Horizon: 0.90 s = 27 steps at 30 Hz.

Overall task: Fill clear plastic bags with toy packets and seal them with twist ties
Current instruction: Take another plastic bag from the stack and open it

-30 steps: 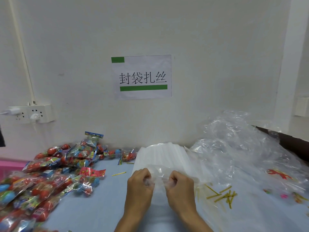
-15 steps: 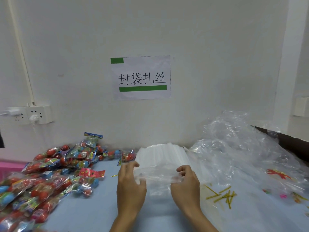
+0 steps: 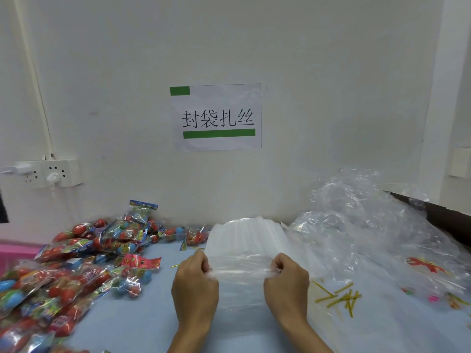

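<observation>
A clear plastic bag (image 3: 240, 284) is stretched flat between my two hands just above the table. My left hand (image 3: 195, 286) pinches its top left corner and my right hand (image 3: 286, 284) pinches its top right corner. Behind it lies a stack of flat clear bags (image 3: 246, 235). A heap of colourful toy packets (image 3: 76, 263) with red and blue balls covers the left of the table. Several gold twist ties (image 3: 340, 298) lie scattered to the right of my right hand.
A large crumpled pile of clear plastic (image 3: 369, 230) fills the right side, with a few filled bags under it. The light blue table (image 3: 132, 324) runs to the white wall, which bears a paper sign (image 3: 216, 117) and a power socket (image 3: 48, 173).
My hands were bunched together on the bag's mouth a second ago. They have since moved apart, pulling the bag's top edge wide and taut.
</observation>
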### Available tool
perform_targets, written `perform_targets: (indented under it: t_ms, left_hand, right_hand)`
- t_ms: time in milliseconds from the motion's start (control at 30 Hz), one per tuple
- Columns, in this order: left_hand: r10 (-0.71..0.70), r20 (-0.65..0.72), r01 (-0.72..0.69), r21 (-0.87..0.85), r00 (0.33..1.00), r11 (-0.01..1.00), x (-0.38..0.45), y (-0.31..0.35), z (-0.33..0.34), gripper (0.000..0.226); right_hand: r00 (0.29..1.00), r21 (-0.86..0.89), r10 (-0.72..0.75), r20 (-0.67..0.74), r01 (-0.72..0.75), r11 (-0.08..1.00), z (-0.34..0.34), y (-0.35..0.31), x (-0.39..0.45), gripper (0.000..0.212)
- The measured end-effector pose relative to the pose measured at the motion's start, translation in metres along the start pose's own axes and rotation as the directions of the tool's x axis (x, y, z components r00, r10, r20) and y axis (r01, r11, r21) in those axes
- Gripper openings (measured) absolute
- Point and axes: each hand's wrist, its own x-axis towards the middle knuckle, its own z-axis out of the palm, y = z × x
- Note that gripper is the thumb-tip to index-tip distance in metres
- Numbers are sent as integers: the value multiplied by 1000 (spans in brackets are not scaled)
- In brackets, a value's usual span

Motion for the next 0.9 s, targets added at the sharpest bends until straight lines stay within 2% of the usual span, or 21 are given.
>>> perform_targets:
  t_ms: [133, 267, 333, 400, 500, 600, 700, 900]
  left_hand:
    - [26, -35, -28, -63, 999, 998, 2, -2, 3, 37]
    - [53, 136, -26, -193, 989, 981, 3, -3, 4, 44]
    - [90, 215, -48, -192, 972, 980, -1, -3, 5, 47]
    - [122, 238, -83, -168, 964, 982, -6, -1, 7, 37]
    - [102, 212, -88, -78, 972, 993, -9, 0, 10, 23]
    - [33, 143, -36, 22, 989, 999, -7, 0, 8, 31]
    - [45, 86, -52, 81, 995, 995, -5, 3, 3, 30]
    - [71, 111, -72, 3, 991, 997, -3, -1, 3, 41]
  right_hand:
    - [1000, 26, 29, 11, -29, 999, -1, -1, 1, 34]
    - [993, 108, 35, 112, -48, 993, -1, -1, 0, 41]
    - [989, 127, -4, 146, -15, 992, 0, -3, -2, 40]
    - [984, 118, -50, 174, 29, 993, 3, -5, -5, 32]
    - [978, 59, -71, 197, 61, 996, 4, -5, -8, 30]
    - [991, -35, -31, 133, 36, 999, 2, -3, -6, 34]
    - [997, -83, 18, 71, -12, 996, 0, -1, -3, 24]
    - [989, -82, 23, 147, -11, 997, -2, 0, -3, 30]
